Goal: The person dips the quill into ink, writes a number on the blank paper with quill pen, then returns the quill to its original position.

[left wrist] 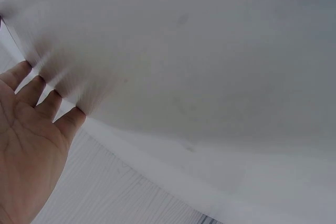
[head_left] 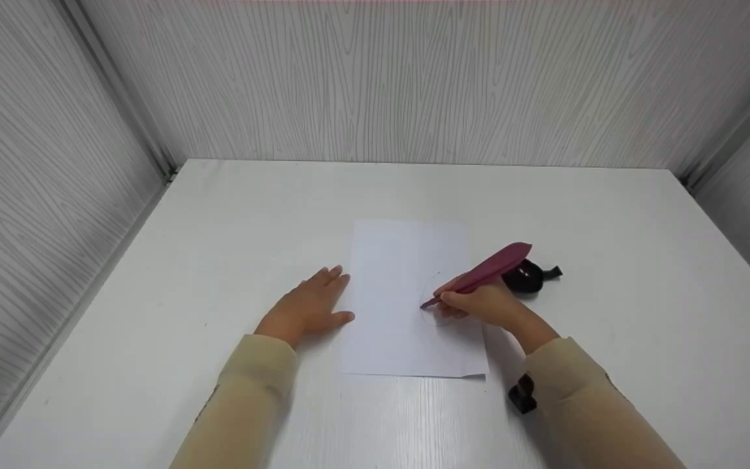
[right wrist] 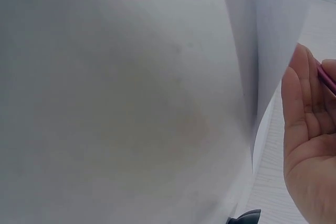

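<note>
A white sheet of paper (head_left: pixel 385 280) lies on the white table. My right hand (head_left: pixel 479 303) pinches a magenta feather-shaped pen (head_left: pixel 489 268), its tip on the right half of the sheet and its broad end slanting up to the right. A thin, curved drawn line (head_left: pixel 439 326) runs around the tip, partly hidden by the hand. In the right wrist view, a bit of the pen (right wrist: pixel 326 80) shows between the fingers. My left hand (head_left: pixel 313 306) rests with spread fingers on the table, thumb and fingertips at the paper's left edge.
Just beyond the right hand lies a black ring-shaped thing with a short tail (head_left: pixel 525 278). A smaller black piece (head_left: pixel 523 395) shows beside the right sleeve. Grained panels (head_left: pixel 375 78) wall the table at the back and sides. The sheet's near right corner lifts slightly.
</note>
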Demonstrator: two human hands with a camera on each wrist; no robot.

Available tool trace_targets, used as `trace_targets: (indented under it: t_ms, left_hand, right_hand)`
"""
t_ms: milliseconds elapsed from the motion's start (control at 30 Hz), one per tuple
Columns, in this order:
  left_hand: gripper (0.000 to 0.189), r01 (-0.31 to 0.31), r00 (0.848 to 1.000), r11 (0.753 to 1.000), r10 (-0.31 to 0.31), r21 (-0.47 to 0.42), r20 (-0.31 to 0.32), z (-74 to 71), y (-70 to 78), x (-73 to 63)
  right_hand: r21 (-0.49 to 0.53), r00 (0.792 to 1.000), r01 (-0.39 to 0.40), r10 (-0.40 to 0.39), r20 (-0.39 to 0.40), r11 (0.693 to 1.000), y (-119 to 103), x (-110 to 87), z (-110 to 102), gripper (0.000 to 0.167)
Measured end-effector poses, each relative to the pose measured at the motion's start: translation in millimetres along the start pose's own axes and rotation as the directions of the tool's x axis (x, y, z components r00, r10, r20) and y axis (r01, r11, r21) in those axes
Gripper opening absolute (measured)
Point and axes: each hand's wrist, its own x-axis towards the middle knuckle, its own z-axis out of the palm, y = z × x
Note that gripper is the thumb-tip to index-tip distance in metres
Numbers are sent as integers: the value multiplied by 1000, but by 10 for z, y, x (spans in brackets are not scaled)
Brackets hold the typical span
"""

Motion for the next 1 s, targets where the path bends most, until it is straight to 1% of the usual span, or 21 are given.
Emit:
trace_targets:
  t_ms: [133, 267, 467, 667, 767, 933, 1000]
  left_hand:
    - [75, -12, 1000, 1000, 12, 13, -5, -9, 3, -11]
    - [75, -15, 1000, 1000, 15, 15, -7, -23, 13, -27]
    - [74, -18, 1000, 1000, 19, 17, -11, -22, 18, -31]
    - [74, -28, 999, 999, 28, 23, -19, -8, -3, -23]
    - [74, -25, 999, 999, 25, 21, -24, 0, -5, -15]
    - [73, -15, 999, 1000, 15, -7, -31, 3, 6, -23]
    - [73, -13, 999, 1000, 13, -17, -31, -3, 12, -33]
  right_hand:
    - [1, 1000, -4, 4, -1, 1000, 3, 6, -7, 20]
    - [31, 1000, -9, 9, -10, 999, -12, -1, -21, 22]
    - [69, 1000, 20, -19, -14, 997, -55, -14, -63, 28]
    - [94, 999, 37, -35, -25, 995, -123, -6, -83, 29]
    - [107, 998, 63, -59, -33, 992, -153, -8, -102, 30]
    - [123, 993, 110, -106, -43, 986, -188, -15, -161, 35]
    - [134, 989, 141, -135, -54, 981, -195, -17, -192, 38]
